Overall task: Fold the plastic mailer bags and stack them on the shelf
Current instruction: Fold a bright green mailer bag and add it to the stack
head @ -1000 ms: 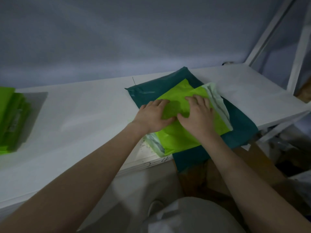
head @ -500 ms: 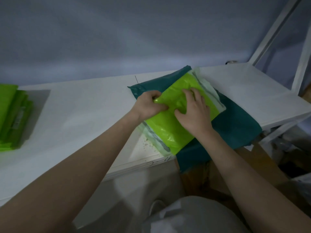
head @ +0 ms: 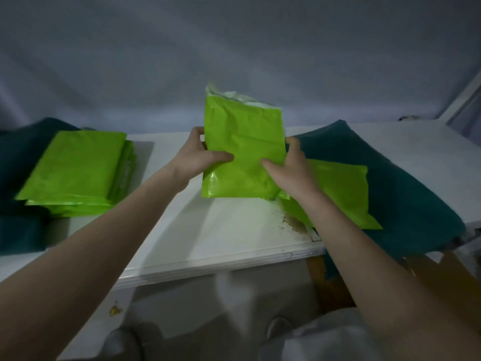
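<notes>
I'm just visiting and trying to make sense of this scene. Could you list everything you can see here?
folded mailer bag: one, lime green with a pale inner flap at the top, held upright above the shelf between both hands
stack of folded bags: several, lime green, on the shelf at left
flat bag: one, lime green, lying on the teal sheet at right
teal sheet: one, dark teal, spread over the shelf's right end
teal material: dark teal, under and behind the left stack
shelf: one, white, across the middle
left hand: grips the bag's left edge
right hand: grips its right edge
</notes>
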`<state>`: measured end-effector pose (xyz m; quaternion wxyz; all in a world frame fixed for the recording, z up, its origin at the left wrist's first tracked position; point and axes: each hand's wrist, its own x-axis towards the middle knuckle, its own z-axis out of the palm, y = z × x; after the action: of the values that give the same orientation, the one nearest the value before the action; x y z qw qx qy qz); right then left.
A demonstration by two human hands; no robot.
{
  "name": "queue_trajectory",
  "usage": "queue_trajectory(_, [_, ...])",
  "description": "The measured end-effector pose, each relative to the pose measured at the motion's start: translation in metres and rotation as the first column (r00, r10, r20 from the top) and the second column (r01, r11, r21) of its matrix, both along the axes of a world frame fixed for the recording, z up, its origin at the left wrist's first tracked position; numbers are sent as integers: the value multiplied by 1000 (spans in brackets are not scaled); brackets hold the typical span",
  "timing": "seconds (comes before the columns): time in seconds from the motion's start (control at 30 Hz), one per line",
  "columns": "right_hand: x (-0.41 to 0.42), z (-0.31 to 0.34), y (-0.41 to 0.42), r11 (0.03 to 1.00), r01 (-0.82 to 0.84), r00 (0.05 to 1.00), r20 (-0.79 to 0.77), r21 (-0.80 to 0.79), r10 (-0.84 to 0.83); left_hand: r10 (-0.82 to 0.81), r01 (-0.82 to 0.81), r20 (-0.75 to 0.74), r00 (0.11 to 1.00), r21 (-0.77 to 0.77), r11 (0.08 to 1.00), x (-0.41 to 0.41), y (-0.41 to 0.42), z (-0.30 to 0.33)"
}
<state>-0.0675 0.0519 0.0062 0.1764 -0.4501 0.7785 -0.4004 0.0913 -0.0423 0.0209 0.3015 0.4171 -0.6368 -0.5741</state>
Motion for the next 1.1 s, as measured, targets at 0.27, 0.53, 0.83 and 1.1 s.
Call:
queue_trajectory(0.27, [40,-28,-21,998,-59,990,125,-19,61,1,-10,128,992,73,997,61,-5,-25])
queue_trajectory(0.53, [58,-56,-32,989,-141,988,62,44,138,67,-75,139,988,49,996,83,-7,-52])
queue_trajectory(0.83, [56,-70,-15,947,-284,958,14,152,285,128,-129,108,986,5,992,86,-11,-57])
queue_trajectory(1.1, [43,-84,-18,901,-325,850,-329,289,412,120,-117,186,975,-28,993,85,-19,-68])
